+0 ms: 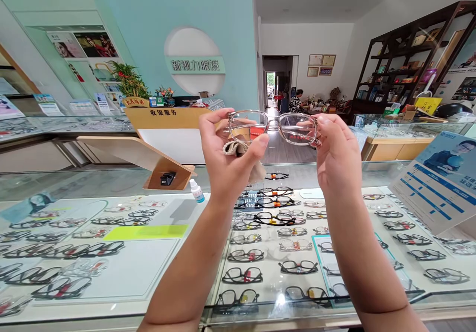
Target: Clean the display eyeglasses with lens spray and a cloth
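Observation:
A pair of eyeglasses [274, 121] with a clear, thin frame is held up above the glass counter. My left hand [232, 151] grips its left side and also has a beige cleaning cloth [256, 170] bunched in the palm, part of it hanging below the thumb. At the other end of the frame, my right hand [336, 148] pinches the right side near the hinge. Red lettering shows on the lenses. Below and left of my hands, a small white spray bottle [197, 191] stands on the counter.
Rows of eyeglass frames [275, 218] lie inside the glass display counter [193, 317]. A wooden-backed mirror stand [141, 153] is at the left, and a blue-and-white leaflet stand [439, 183] at the right. Farther back are a cashier desk [167, 123] and a seated person [297, 101].

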The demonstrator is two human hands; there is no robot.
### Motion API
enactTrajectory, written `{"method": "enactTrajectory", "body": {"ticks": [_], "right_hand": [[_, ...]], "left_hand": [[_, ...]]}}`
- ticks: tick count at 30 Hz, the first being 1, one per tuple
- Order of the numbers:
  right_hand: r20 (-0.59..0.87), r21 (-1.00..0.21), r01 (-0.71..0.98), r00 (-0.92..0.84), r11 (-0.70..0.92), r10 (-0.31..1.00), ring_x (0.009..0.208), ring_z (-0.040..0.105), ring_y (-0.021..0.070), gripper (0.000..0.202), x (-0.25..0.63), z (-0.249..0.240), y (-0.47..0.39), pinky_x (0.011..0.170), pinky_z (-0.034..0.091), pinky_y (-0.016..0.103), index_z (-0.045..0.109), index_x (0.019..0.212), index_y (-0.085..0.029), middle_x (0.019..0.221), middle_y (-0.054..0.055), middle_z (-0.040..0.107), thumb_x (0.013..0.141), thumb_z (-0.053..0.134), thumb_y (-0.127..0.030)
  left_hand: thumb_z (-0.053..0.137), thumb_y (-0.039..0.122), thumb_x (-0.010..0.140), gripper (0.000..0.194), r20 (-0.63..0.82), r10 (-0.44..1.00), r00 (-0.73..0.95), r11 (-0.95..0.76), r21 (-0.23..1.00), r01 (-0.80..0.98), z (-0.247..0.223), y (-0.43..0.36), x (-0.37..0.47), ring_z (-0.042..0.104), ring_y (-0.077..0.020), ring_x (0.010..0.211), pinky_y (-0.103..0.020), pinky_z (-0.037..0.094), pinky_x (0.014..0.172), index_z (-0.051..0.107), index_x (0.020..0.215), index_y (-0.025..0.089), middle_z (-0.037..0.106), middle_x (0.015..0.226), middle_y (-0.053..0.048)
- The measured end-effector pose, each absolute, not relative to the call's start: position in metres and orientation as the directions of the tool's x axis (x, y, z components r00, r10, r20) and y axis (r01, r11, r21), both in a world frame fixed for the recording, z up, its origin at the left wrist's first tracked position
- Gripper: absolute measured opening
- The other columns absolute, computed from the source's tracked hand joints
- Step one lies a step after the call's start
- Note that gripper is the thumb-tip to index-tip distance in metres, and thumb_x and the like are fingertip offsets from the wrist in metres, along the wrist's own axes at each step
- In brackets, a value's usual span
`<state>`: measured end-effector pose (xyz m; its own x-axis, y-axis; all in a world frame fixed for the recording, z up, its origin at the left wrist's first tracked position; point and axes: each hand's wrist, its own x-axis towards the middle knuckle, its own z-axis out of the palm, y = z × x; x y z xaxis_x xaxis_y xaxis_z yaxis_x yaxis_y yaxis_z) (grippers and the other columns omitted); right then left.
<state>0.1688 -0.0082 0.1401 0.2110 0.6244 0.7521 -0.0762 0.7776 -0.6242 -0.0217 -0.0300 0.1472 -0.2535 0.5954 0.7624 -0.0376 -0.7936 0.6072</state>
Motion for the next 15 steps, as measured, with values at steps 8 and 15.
{"method": "enactTrajectory", "body": {"ticks": [8,15], "right_hand": [[0.800,-0.578,-0.090,0.135,0.811,0.584,0.114,0.076,0.0243,0.018,0.167,0.145,-0.014,0.103,0.061,0.047,0.075,0.108,-0.030,0.118,0.004,0.080,0.100,0.065,-0.043],[0.915,-0.372,0.128,-0.120,0.919,0.386,0.145,0.064,0.0297,0.030,0.158,0.147,-0.021,0.125,0.048,0.057,0.080,0.120,-0.038,0.147,-0.001,0.074,0.092,0.087,-0.042]], "left_hand": [[0.086,0.066,0.081,0.058,0.455,0.887,-0.077,-0.452,0.825,-0.339,0.156,-0.023,-0.030,0.058,-0.0118,0.058,-0.027,0.040,0.047,0.065,0.118,0.026,0.072,0.088,-0.001],[0.083,0.075,0.079,0.062,0.294,0.928,0.229,-0.154,0.861,-0.484,0.158,-0.012,-0.034,0.038,-0.0054,0.042,-0.023,0.028,0.039,0.071,0.106,0.020,0.069,0.076,0.000]]}}
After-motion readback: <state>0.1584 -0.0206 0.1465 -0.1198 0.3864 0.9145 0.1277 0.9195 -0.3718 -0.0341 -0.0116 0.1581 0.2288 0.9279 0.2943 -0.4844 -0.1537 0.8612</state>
